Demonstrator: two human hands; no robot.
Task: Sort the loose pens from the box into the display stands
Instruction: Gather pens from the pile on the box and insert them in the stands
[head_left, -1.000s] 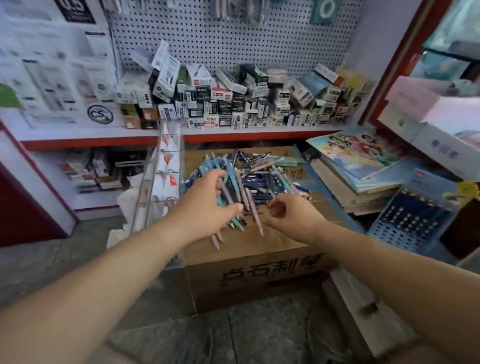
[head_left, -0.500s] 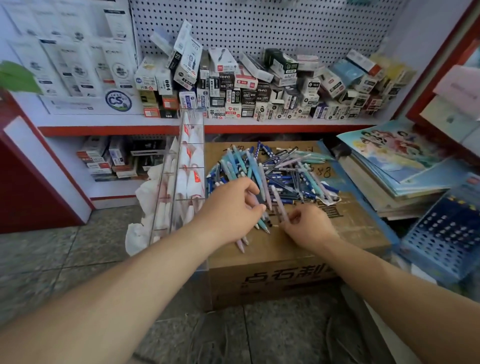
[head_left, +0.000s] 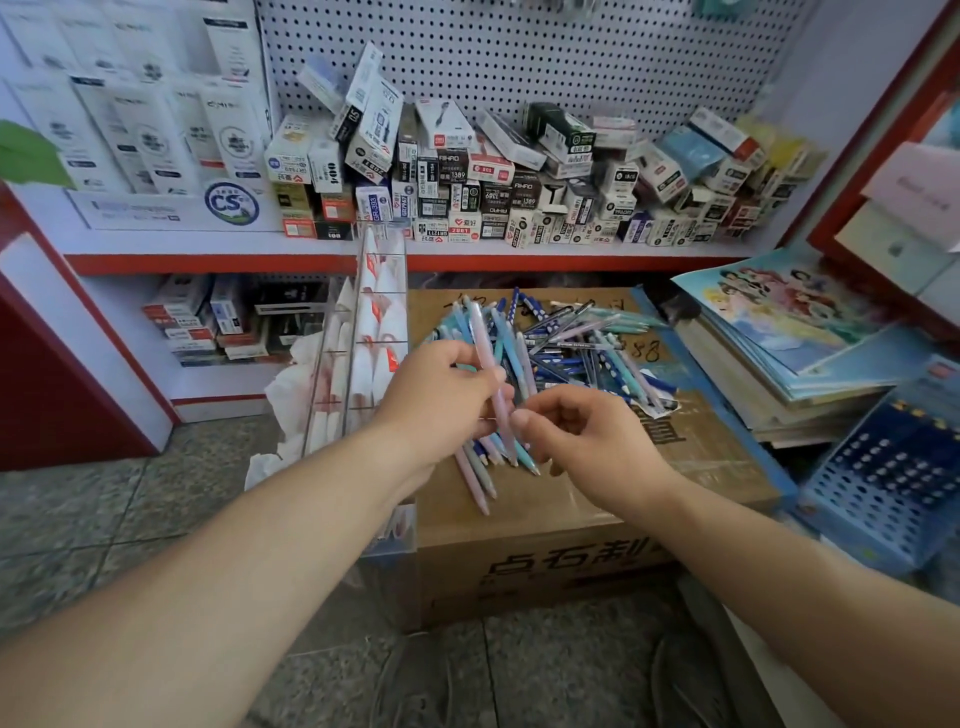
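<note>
One big white pegboard wall (head_left: 519, 67) fills the back. Under it runs a white shelf w/ a red front edge (head_left: 208, 248), crammed w/ small printed refill cartons (head_left: 519, 182).

Below the shelf, on the grey tiled floor, stands a brown cardboard box (head_left: 571, 525), top closed. To its right is a stack of illustrated books (head_left: 779, 343), then a blue perforated plastic stand (head_left: 883, 483) nr the edge. Tight against the box's left side is a clear acrylic display stand (head_left: 363, 332) w/ white packets in its tiers.

The heap of loose pens (head_left: 576, 343), blues, teals & pinks, lies on the far half of the box top.

The left hand (head_left: 436, 400) hangs over the box's near-left part, fingers curled round a bundle of pens (head_left: 475, 483), tips poking out downward. Its thumb pins a pale pink pen (head_left: 485, 348), approx upright, vs. the fingers.

The right hand (head_left: 587, 441) is just beside it, fingers curled, one fingertip (head_left: 521, 417) up against the pink pen's lower end. Can't tell if it actually grips.
</note>
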